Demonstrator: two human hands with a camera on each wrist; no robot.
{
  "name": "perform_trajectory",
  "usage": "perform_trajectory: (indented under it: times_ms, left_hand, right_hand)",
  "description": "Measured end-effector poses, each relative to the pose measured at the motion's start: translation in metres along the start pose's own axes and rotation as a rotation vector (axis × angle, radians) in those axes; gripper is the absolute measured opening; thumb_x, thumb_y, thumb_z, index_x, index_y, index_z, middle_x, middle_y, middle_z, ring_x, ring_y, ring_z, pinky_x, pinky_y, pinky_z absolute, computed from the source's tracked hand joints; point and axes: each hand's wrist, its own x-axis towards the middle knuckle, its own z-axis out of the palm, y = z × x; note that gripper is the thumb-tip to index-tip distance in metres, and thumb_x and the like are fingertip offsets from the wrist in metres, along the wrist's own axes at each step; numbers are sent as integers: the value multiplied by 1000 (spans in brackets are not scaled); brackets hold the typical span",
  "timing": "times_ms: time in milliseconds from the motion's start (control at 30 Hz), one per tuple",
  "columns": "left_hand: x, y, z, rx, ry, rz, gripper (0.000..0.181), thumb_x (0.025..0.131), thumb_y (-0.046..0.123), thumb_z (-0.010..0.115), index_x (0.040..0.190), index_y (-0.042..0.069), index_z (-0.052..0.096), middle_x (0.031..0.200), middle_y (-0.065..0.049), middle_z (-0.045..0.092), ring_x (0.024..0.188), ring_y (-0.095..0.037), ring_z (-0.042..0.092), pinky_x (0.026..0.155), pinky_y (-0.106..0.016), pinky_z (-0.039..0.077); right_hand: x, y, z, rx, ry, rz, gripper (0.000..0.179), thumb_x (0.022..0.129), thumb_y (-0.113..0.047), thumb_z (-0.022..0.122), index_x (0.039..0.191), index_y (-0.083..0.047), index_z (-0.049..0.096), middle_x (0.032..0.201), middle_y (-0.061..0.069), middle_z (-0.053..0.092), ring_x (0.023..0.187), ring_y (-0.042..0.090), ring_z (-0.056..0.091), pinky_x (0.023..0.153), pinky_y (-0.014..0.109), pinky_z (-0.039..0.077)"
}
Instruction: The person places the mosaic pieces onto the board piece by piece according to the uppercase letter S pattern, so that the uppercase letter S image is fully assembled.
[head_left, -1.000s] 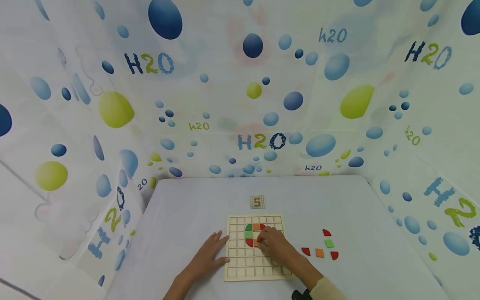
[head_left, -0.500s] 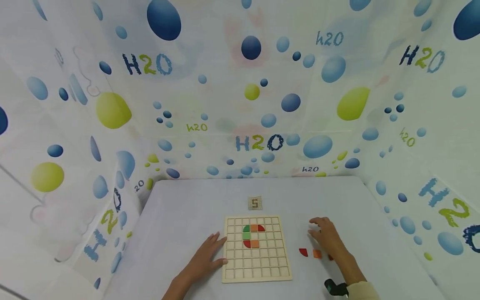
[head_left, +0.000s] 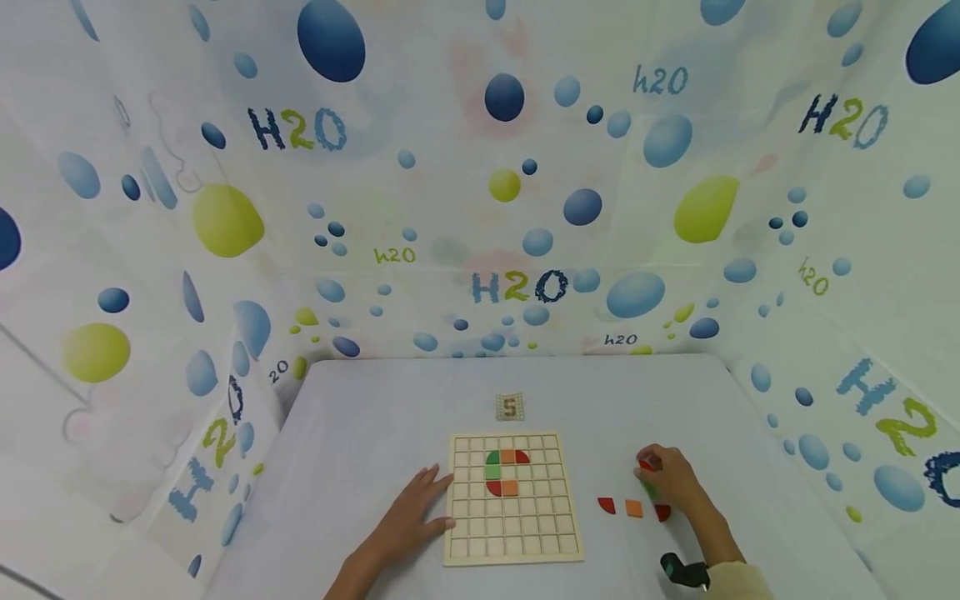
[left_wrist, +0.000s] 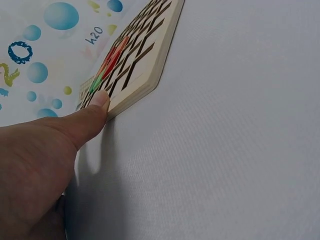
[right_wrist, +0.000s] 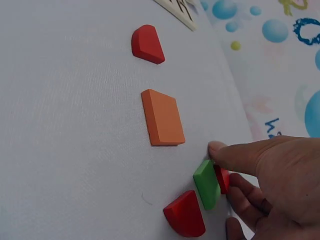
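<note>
A wooden grid board point(head_left: 513, 525) lies on the white table. Set in its cells are green, orange and red pieces, among them a green square point(head_left: 492, 472) and an orange square point(head_left: 510, 487). My left hand point(head_left: 408, 512) rests at the board's left side, fingers extended and thumb touching its edge. Right of the board, my right hand point(head_left: 675, 479) pinches a red quarter-circle piece point(right_wrist: 221, 179) between thumb and fingers, down at the table. Close beside that piece lie a green square piece point(right_wrist: 207, 185) and another red quarter-circle piece point(right_wrist: 185, 215).
An orange square piece point(head_left: 633, 508) and a red quarter-circle piece point(head_left: 607, 506) lie between the board and my right hand. Behind the board is a small card marked 5 point(head_left: 510, 407). A bubble-printed curtain point(head_left: 420, 167) hangs beyond the table.
My right hand has left the board, moved right to the loose pieces and taken hold of a red quarter-circle there. The left hand stays at the board's edge.
</note>
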Motion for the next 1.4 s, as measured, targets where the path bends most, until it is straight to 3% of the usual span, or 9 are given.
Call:
perform_trajectory:
  times_ms: [267,633,900,1167,1400]
  left_hand:
    - [0,1,0,0,-2,-8,80,94,53,74,159,14,47,170,-21,33,158,-49,24,124,-71,25]
    - [3,-1,1,-12,-14,-5,80,94,54,73,159,15,47,171,-21,31,158,-49,23,125,-71,24]
    - [2,1,0,-4,-17,-9,80,94,54,74,159,14,47,170,-22,32,158,-49,23,124,-71,24]
    - [2,-1,0,-5,-11,-9,81,94,54,74,159,14,47,170,-22,32,158,-49,24,125,-71,24]
    - [2,-2,0,-13,-11,-1,80,95,54,72,160,14,46,171,-21,31,159,-48,22,125,-70,23]
  right_hand:
    - [-7,6,-3,4,-23,11,29,99,-10,73,125,1,66,116,20,65,109,37,63,98,58,60]
    - [-10,12,-12,-20,-30,7,28,100,-10,72,122,4,66,115,18,67,107,33,63,96,55,60]
    - [-6,9,-10,-49,-20,9,23,99,-6,72,116,8,64,103,15,64,96,27,61,89,49,61]
    - [-3,-5,2,-22,-17,2,23,99,-7,73,114,7,63,99,12,63,91,24,58,83,42,60]
    - [-3,-38,27,-2,-9,-6,20,97,-8,76,111,2,66,98,8,64,90,22,59,83,40,60]
